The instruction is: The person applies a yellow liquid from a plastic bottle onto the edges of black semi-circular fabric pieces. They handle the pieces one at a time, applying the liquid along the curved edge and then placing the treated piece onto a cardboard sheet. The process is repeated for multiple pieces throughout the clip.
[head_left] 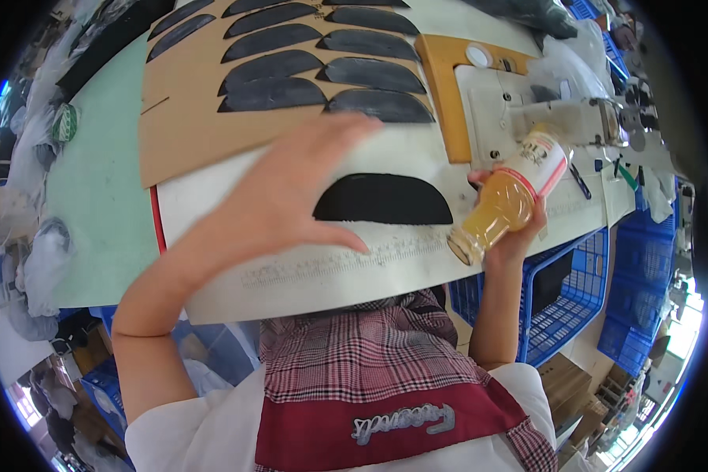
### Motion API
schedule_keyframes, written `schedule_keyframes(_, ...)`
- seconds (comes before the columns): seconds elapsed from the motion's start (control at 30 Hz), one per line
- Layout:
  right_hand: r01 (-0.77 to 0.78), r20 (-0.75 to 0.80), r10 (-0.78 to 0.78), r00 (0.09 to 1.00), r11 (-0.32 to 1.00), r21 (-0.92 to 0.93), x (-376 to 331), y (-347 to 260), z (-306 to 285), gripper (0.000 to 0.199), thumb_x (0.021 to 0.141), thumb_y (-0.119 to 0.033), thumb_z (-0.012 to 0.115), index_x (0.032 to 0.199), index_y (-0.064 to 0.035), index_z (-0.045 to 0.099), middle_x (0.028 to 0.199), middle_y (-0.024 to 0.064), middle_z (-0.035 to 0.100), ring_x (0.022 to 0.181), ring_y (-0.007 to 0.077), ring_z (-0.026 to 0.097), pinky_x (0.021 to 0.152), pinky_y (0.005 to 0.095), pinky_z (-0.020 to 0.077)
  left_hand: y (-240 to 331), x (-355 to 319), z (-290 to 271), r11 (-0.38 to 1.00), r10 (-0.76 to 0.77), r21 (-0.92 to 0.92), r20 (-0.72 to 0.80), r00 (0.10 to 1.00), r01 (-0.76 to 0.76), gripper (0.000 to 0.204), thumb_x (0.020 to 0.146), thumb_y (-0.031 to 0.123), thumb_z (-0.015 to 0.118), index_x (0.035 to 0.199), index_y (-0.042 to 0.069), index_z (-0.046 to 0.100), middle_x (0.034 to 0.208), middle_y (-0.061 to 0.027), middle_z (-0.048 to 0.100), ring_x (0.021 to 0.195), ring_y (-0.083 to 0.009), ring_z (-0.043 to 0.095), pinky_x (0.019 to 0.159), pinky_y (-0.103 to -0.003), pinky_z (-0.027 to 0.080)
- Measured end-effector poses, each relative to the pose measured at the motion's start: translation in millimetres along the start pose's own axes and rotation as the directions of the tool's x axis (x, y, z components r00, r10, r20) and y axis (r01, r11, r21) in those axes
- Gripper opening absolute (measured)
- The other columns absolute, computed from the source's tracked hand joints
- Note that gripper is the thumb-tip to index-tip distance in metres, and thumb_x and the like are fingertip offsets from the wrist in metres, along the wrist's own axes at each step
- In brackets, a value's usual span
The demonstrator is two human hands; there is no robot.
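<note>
Here, right hand (511, 228) tilts juice bottle (510, 197) — left hand (291, 197) raised.

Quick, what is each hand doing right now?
Left hand: open, raised, holding nothing.
Right hand: closed around a tilted bottle of yellow drink.

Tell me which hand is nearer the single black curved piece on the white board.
Left. The left hand hovers just beside the black curved piece; the right hand holds a bottle farther right.

Bottle (507, 200) right of table's (102, 204) curved piece (383, 200)
</note>
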State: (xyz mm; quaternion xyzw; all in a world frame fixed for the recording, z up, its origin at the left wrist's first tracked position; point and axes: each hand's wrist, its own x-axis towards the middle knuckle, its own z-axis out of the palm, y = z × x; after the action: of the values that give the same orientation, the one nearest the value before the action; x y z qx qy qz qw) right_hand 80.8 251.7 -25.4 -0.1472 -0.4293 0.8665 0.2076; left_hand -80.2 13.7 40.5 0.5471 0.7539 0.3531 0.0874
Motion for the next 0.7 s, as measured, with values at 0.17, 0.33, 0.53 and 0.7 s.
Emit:
schedule_keyframes(0.17, 0.018, 0.036, -0.019, 0.999, 0.999, 0.026, -3.3, -3.6, 4.7, 0.065, 0.077, -0.054, 0.046, 0.107, 0.0044, 0.047, 0.096, 0.0213, 0.056, 0.092, 0.0278, 0.053, 0.08, 0.0299, 0.0417, 13.8, -2.6, 53.3, 0.98, -0.161, 0.122, 0.041, 0.986, 0.155, 0.07, 0.06, 0.022, 0.072, 0.12, 0.004, 0.041, 0.109, -0.0127, 0.048, 0.104, -0.03, 0.043, 0.087, -0.035, 0.037)
schedule_keyframes(0.33, 0.02, 0.075, -0.017, 0.997, 0.999, -0.043, -4.2, -4.1, 6.7, 0.067, 0.077, -0.055, 0.045, 0.108, 0.0047, 0.047, 0.094, 0.019, 0.056, 0.091, 0.0286, 0.054, 0.077, 0.0312, 0.0434, 21.0, -16.0, 57.5, 0.95, -0.255, 0.168, -0.07, 0.964, 0.263, 0.065, 0.061, 0.02, 0.072, 0.115, 0.003, 0.043, 0.102, -0.0123, 0.049, 0.094, -0.0295, 0.046, 0.084, -0.034, 0.039)
schedule_keyframes(0.53, 0.026, 0.135, -0.017, 0.991, 0.997, -0.067, -8.0, -1.7, 5.3, 0.067, 0.077, -0.056, 0.044, 0.109, 0.0034, 0.046, 0.093, 0.0177, 0.056, 0.09, 0.0272, 0.055, 0.07, 0.0302, 0.0465, 34.1, -36.2, 44.6, 0.913, -0.406, -0.079, -0.3, 0.863, 0.401, 0.049, 0.071, 0.02, 0.066, 0.112, 0.002, 0.046, 0.109, -0.01, 0.05, 0.091, -0.0216, 0.049, 0.077, -0.031, 0.042)
schedule_keyframes(0.7, 0.143, 0.15, -0.112, 0.982, 0.966, -0.217, -15.9, -14.5, 32.2, 0.068, 0.075, -0.055, 0.046, 0.111, 0.0031, 0.045, 0.094, 0.018, 0.057, 0.089, 0.0269, 0.056, 0.074, 0.0321, 0.0461, 8.1, -79.1, 43.3, 0.629, -0.598, -0.698, -0.154, 0.786, 0.342, 0.024, 0.083, 0.016, 0.055, 0.099, 0.0, 0.049, 0.11, -0.0124, 0.05, 0.094, -0.0146, 0.05, 0.065, -0.026, 0.048)
